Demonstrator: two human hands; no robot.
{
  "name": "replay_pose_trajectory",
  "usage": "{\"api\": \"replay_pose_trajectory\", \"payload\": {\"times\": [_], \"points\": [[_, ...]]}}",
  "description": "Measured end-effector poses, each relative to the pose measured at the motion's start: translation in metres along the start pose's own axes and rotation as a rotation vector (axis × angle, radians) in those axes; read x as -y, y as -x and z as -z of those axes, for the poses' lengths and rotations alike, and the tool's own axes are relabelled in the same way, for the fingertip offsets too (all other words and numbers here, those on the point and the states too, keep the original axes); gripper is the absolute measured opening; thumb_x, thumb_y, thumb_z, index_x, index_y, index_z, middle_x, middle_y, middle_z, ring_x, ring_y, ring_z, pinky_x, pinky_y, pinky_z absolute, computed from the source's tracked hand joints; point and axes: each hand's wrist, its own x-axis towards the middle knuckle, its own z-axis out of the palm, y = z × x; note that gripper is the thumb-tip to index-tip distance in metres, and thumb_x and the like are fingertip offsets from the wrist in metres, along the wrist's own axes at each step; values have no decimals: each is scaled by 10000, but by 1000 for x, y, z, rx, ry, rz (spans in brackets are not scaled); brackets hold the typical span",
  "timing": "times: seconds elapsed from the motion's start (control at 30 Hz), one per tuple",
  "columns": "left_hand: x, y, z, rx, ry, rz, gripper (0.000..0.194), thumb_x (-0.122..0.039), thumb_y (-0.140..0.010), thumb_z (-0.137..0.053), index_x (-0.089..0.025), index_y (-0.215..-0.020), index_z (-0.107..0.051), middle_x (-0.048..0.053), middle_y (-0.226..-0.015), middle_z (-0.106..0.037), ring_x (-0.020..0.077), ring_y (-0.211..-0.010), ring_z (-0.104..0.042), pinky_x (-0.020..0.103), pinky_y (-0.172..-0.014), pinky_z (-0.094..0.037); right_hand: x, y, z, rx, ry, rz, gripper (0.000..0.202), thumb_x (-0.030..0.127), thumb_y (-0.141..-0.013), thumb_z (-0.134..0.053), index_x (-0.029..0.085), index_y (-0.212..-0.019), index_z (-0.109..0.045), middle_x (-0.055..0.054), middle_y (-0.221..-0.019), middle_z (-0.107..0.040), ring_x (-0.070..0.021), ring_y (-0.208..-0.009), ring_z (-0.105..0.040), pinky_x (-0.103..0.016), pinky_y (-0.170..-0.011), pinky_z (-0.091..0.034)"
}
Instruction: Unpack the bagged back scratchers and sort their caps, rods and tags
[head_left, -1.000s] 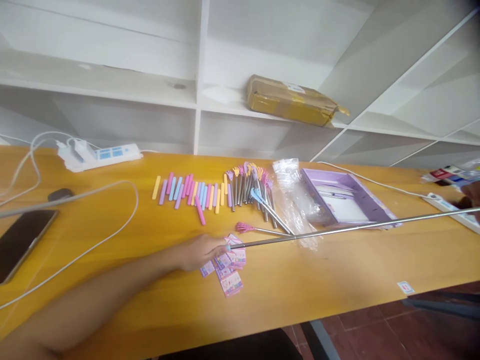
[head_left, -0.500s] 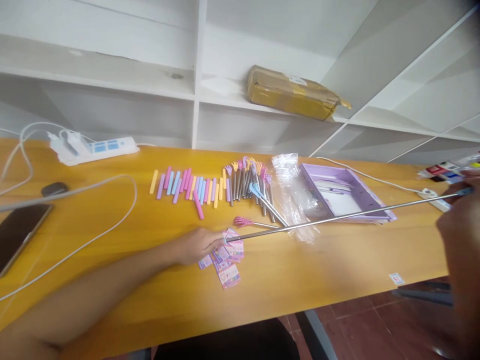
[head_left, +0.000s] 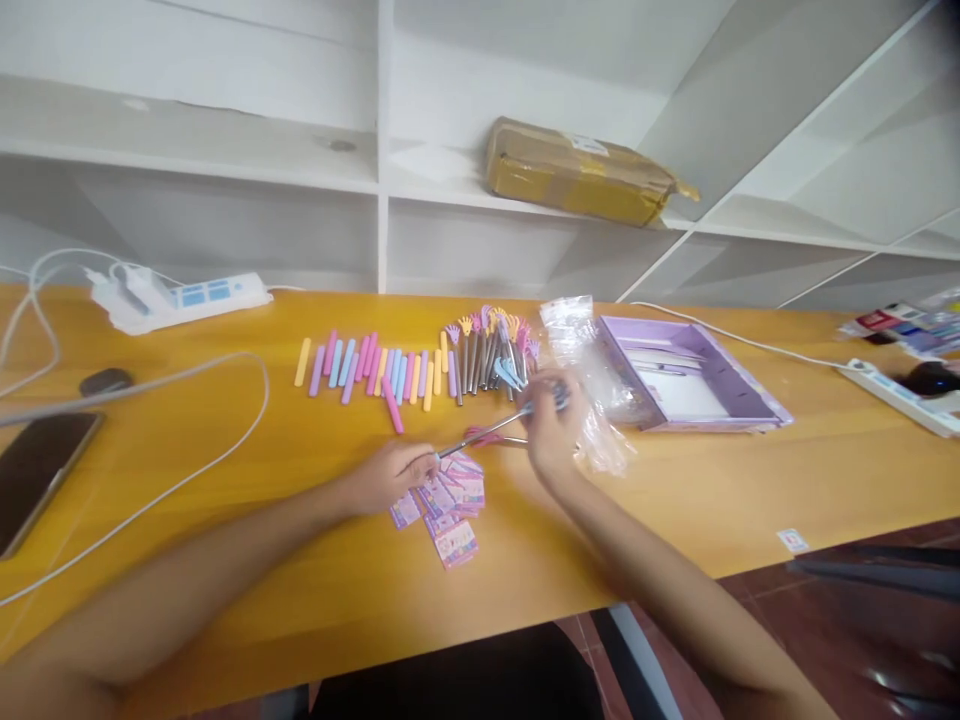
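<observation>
A telescopic back scratcher (head_left: 480,432) with a metal rod runs between my hands. Its lower end is gripped in my left hand (head_left: 394,476), above a pile of small printed cards (head_left: 456,543). My right hand (head_left: 553,415), slightly blurred, is closed round the other end and partly hides it. Behind the rod lies a pink back scratcher (head_left: 484,436). Further back are several hand-shaped back scratchers (head_left: 491,345) with metal rods, a blue one (head_left: 508,374) among them. To their left, pastel handle sleeves (head_left: 373,365) in pink, blue, yellow and purple lie in a row.
Clear plastic bags (head_left: 592,370) lie beside a purple open box (head_left: 750,410) on the right. A power strip (head_left: 195,297), cables and a phone (head_left: 45,470) occupy the left. A taped brown package (head_left: 577,175) rests on the shelf.
My right hand has come in from the far right toward my left hand. The long extended rod between them is now much shorter. My left hand keeps its grip.
</observation>
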Motion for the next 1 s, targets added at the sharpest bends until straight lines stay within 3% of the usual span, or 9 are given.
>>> {"api": "replay_pose_trajectory", "payload": {"times": [0.07,0.13,0.5,0.57,0.67,0.73,0.83,0.93,1.0], "points": [[-2,1,0,-1,42,1,525,-636,-1086,-389,-206,-825,-541,-30,-690,-508,144,-643,-478,260,-619,-359,16,27,-30,6,-64,-9,185,367,-1119,-442,249,-1068,-574,17,-735,-566,-160,-626,-545,-279,-570,-445],[-2,2,-1,7,55,1,535,-659,-1083,-388,-210,-832,-534,-36,-675,-492,140,-625,-466,258,-605,-353,23,41,-44,38,-168,-16,210,389,-1129,-455,246,-1080,-600,14,-735,-585,-161,-629,-570,-288,-599,-470],[8,2,1,69,8,-2,494,-587,-1113,-394,-211,-806,-483,-50,-676,-451,128,-604,-420,262,-603,-341,10,56,-33,146,-136,-48,281,461,-1126,-458,251,-1164,-640,-7,-774,-604,-172,-629,-562,-314,-603,-478],[7,2,1,40,58,19,495,-589,-1113,-408,-202,-822,-512,-53,-676,-445,122,-602,-409,257,-599,-341,14,39,-18,325,-8,21,278,443,-1104,-525,258,-1279,-635,-19,-847,-650,-168,-604,-561,-327,-600,-497],[6,-1,-2,-31,243,92,503,-641,-1091,-442,-196,-883,-551,-71,-649,-399,107,-554,-350,241,-537,-305,15,-2,25,656,294,222,489,416,-1035,-671,285,-1495,-567,-80,-1138,-712,-194,-734,-656,-365,-729,-576],[8,-4,-4,-90,420,153,516,-700,-1050,-486,-204,-921,-546,-93,-623,-351,95,-500,-278,228,-469,-246,5,-29,60,538,575,311,373,410,-1060,-630,287,-1412,-646,-112,-1275,-697,-237,-942,-698,-389,-871,-576],[11,-8,-5,-167,614,197,531,-742,-986,-576,-216,-931,-532,-115,-596,-317,80,-456,-206,208,-412,-195,-25,-54,105,346,916,177,321,370,-1041,-638,131,-1246,-702,-240,-1248,-683,-333,-1038,-689,-489,-940,-532],[13,-10,-5,-199,665,191,529,-733,-965,-626,-211,-924,-548,-112,-584,-332,75,-452,-219,189,-402,-210,-56,-62,134,405,1247,-120,586,427,-893,-817,44,-1304,-649,-286,-1199,-717,-398,-1108,-684,-494,-946,-524],[14,-9,-6,-206,666,183,526,-725,-971,-627,-205,-929,-564,-106,-583,-348,74,-453,-232,181,-403,-225,-70,-63,146,491,1210,-251,722,404,-841,-848,57,-1417,-585,-229,-1165,-762,-354,-1052,-712,-423,-889,-535]]}}
